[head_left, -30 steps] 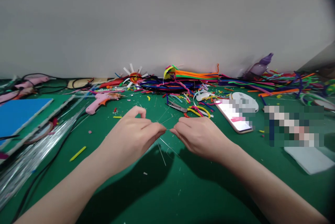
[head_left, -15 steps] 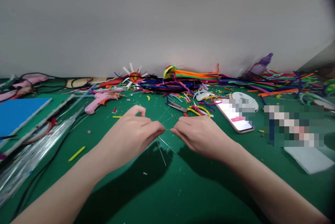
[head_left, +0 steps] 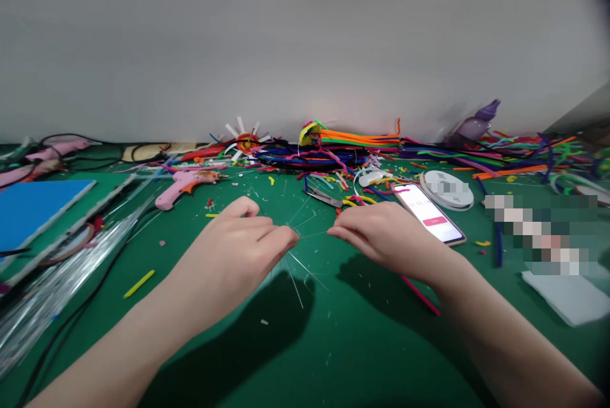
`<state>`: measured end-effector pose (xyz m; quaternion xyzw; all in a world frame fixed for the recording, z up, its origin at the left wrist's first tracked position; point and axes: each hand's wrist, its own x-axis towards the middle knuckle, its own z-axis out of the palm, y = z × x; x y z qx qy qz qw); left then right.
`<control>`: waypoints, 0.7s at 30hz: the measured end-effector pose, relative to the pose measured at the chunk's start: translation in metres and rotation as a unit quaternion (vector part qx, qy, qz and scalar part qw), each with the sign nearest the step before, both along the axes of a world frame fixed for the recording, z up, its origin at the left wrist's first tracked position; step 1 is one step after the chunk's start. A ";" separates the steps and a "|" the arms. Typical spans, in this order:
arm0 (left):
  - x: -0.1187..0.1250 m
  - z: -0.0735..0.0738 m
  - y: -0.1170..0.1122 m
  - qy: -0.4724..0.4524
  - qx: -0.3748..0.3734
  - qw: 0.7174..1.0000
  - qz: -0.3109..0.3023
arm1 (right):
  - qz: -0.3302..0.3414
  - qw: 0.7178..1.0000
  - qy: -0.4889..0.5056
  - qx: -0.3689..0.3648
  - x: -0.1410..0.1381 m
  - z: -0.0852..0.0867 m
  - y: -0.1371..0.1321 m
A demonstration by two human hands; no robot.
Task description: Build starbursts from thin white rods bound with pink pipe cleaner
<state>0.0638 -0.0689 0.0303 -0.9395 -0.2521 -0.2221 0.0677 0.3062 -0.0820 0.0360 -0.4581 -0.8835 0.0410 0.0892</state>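
Note:
My left hand (head_left: 255,239) is closed in a pinch left of centre, above the green work surface. Thin clear strands (head_left: 309,270) fan out from around its fingertips, several pointing toward me and others away. To the right, my right hand (head_left: 376,236) pinches the end of one fine strand, which runs nearly straight across the gap to the left fingertips. Where the strands meet is hidden behind the left fingers. Beyond my right hand lie scissors (head_left: 324,197) with yellow handles, partly covered by it. A pink pipe cleaner (head_left: 422,297) shows below my right wrist.
A pink glue gun (head_left: 178,189) with a black cord lies left. A lit phone (head_left: 431,214) and a white spool (head_left: 447,190) are at right. Pipe cleaners (head_left: 357,136) and scraps crowd the back by the wall. Silvery strips (head_left: 90,268) and a blue board (head_left: 42,204) lie far left.
My right hand has moved a little to the right, widening the gap between the hands and drawing out the fine strand. The left hand has barely moved.

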 end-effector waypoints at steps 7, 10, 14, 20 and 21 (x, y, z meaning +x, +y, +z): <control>-0.009 0.006 0.003 -0.008 0.022 0.999 0.034 | -0.039 0.995 0.086 -0.041 0.018 0.010 0.006; -0.015 0.007 0.008 -0.023 0.048 0.997 0.055 | -0.089 0.988 0.123 0.009 0.025 0.008 0.010; -0.020 0.006 0.012 -0.027 0.091 0.992 0.081 | -0.101 0.970 0.179 0.127 0.025 0.001 0.014; -0.014 0.004 0.011 -0.006 0.100 0.992 0.076 | 0.004 0.977 0.135 0.163 0.003 -0.007 0.006; -0.013 0.004 0.011 -0.003 0.095 0.993 0.073 | 0.015 0.978 0.123 0.170 0.000 -0.008 0.006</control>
